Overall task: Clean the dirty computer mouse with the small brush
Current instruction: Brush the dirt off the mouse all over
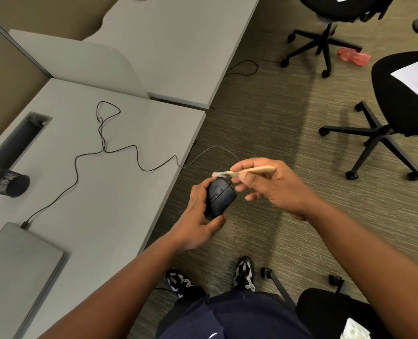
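Note:
My left hand [198, 216] grips a black wired computer mouse [220, 196] in the air beyond the desk's edge, buttons facing up. My right hand [274, 187] pinches a small brush with a pale wooden handle [256, 171]. Its light bristles [218, 174] touch the front end of the mouse near the buttons. The mouse's thin black cable [139, 165] runs back over the grey desk [100, 192] to a plug beside a closed grey laptop [17, 263].
A black mesh cup [13, 184] lies at the desk's left. A second desk [178, 45] stands behind a curved divider. Black office chairs [383, 133] stand on the carpet to the right, one with papers. A red bottle [353, 56] lies on the floor.

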Available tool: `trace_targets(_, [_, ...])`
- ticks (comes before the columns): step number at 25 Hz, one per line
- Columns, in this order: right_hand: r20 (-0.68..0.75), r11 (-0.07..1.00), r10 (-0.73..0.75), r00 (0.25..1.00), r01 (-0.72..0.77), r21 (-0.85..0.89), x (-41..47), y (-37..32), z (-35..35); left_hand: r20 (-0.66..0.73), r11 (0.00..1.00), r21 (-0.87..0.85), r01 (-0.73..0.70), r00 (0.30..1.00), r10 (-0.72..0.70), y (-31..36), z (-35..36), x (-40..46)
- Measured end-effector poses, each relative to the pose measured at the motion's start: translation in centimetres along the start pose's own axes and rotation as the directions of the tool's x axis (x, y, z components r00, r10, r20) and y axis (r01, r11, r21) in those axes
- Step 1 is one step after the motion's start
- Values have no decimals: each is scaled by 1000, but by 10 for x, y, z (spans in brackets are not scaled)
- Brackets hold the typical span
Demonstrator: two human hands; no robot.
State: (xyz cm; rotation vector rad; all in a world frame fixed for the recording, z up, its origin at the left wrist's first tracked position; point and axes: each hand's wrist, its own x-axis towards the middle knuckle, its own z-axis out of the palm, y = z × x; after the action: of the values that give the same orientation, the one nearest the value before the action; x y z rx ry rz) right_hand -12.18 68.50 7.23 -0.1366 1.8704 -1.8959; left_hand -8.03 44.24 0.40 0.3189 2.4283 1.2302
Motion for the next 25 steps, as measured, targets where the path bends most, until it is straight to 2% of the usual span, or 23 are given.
trace_targets(2, [-133, 998, -56, 989, 56, -8, 2, -3, 0, -34, 1000, 11, -10, 999, 10, 0, -2, -1])
trace_targets(4, [-190, 992, -119, 975, 111, -52, 3, -5, -1, -63, 1000, 26, -15, 998, 17, 0, -3, -1])
trace_targets(7, [-117, 977, -174, 978, 156, -146, 2, -5, 2, -125, 993, 112, -32, 991, 46, -3, -3, -2])
trace_targets(10, [-58, 967, -141, 988, 125, -221, 2, -2, 1, -189, 986, 167, -19, 981, 51, -4, -4, -1])
trace_targets(13, [-91, 969, -120, 989, 97, -229, 1, -1, -3, -196, 985, 175, -5, 980, 39, -5, -6, 1])
trace_targets(17, [-122, 969, -173, 977, 147, -198, 3, -3, 3, -185, 984, 177, -5, 982, 38, -4, -6, 1])
trace_targets(22, [-93, 976, -100, 991, 79, -201, 2, 2, 4, -181, 992, 128, 12, 983, 11, -3, -7, 1])
trace_targets(25, [-151, 977, -152, 977, 126, -169, 2, 2, 4, -189, 993, 114, 27, 982, -5, -4, -6, 1])
